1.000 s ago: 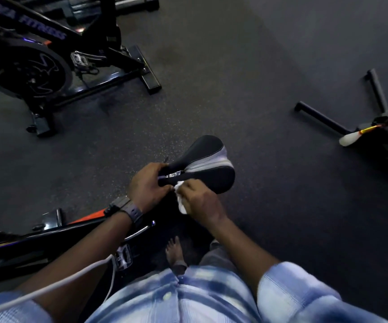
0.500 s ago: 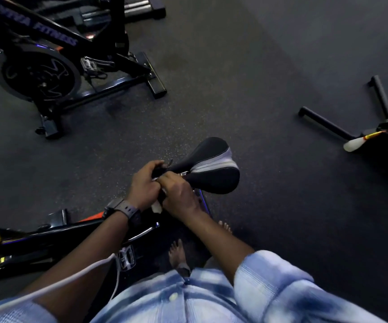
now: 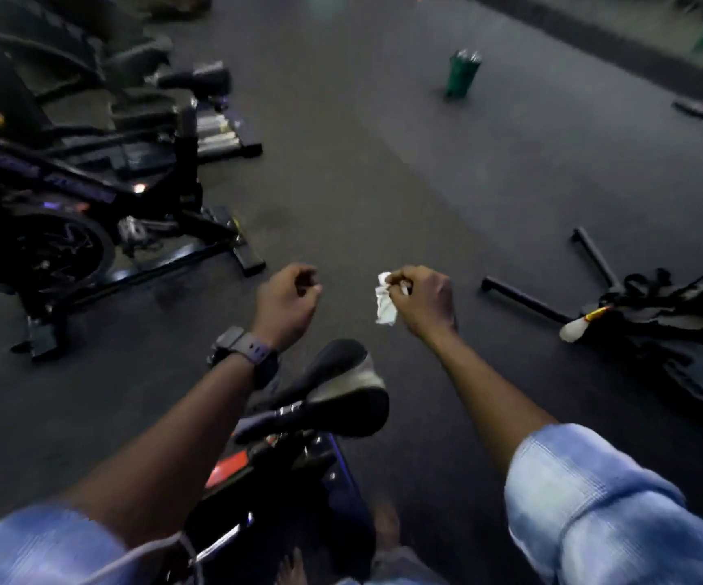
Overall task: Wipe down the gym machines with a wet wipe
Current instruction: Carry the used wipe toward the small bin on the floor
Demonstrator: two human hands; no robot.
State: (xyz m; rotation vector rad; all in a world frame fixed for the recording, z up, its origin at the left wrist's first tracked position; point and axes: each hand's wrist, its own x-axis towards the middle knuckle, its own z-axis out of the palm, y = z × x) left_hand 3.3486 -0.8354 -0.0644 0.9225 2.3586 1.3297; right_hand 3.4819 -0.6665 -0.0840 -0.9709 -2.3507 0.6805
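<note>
2 hands were up over bare floor (image 3: pixel 383 171), apart from each other and both clear of the saddle (image 3: pixel 341 399), which sat below and between the forearms. Open dark floor ran ahead in the middle. Left edge was bounded by an exercise bike (image 3: pixel 88 230), its base bar ending just left of the left hand (image 3: pixel 286 304). Right side had a toppled machine (image 3: pixel 657 314) with 2 bars lying on the floor, near the right hand (image 3: pixel 423 299). A green bottle (image 3: pixel 461 73) stood well ahead.

Left hand: fingers curled in loosely, holding nothing, watch (image 3: pixel 244 352) on the wrist. Right hand: fingertips pinching the wipe (image 3: pixel 384 304) at its top.

Wipe was white, crumpled and bunched, hanging down off the fingers in the air, touching no machine. Picture blurred, so wetness not readable.
</note>
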